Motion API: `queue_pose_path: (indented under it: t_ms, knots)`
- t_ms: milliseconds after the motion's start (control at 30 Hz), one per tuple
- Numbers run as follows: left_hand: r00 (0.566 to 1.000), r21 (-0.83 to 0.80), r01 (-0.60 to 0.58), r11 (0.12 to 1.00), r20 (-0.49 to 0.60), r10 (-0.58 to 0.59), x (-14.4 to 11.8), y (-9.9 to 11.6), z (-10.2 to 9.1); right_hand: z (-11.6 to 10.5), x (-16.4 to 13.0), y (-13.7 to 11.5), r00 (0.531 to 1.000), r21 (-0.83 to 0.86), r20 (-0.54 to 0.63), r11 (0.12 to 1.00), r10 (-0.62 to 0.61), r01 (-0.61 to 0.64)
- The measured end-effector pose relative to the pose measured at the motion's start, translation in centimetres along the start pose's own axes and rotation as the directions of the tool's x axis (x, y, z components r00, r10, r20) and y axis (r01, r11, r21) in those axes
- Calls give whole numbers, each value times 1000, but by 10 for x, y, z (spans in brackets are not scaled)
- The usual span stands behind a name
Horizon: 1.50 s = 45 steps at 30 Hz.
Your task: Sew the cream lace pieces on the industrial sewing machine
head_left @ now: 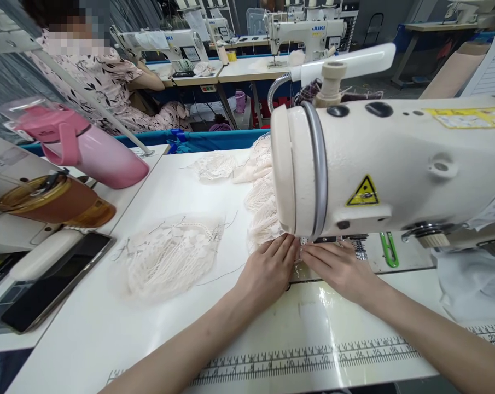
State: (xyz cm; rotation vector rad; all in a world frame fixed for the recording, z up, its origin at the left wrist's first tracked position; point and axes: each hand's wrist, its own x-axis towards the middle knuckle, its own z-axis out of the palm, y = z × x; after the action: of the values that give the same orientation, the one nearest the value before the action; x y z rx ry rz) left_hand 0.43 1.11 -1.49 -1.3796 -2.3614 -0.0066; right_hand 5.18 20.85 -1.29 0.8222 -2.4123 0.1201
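A cream sewing machine (395, 164) stands in front of me, its head hiding the needle area. My left hand (267, 268) is closed on the front end of a cream lace fabric (263, 202), which runs back along the left of the machine head. Close beside it, my right hand (339, 271) has its fingers pressed together at the fabric's edge by the needle plate. The fingertips of both hands are partly hidden under the machine. A separate lace piece (175, 254) with loose dark threads lies flat to the left.
Green thread snips (389, 250) lie right of the needle area. On the left are a phone (56, 284), an amber cup (54, 202) and a pink bottle (91, 145). A printed ruler (272, 364) runs along the front edge. A person (108, 82) sits beyond, near other machines.
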Motion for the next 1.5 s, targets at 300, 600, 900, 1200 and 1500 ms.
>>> queue_pose_path:
  t_ms: [300,600,900,1200,1500]
  knots:
    - [998,8,59,998,-6,-59,3,5,-1,4,-1,2,999,-69,29,997,27,-25]
    - [995,-6,96,995,29,-96,2,7,-3,-2,-3,3,993,-246,44,965,106,-92]
    - [992,-35,95,995,82,-92,3,6,-5,1,-12,10,992,-395,91,918,86,-44]
    - [987,-68,136,988,98,-129,6,5,-5,7,-17,14,978,-360,180,932,107,-36]
    - [999,-44,-50,998,-19,50,1,6,-2,3,-13,7,985,-217,51,965,162,-148]
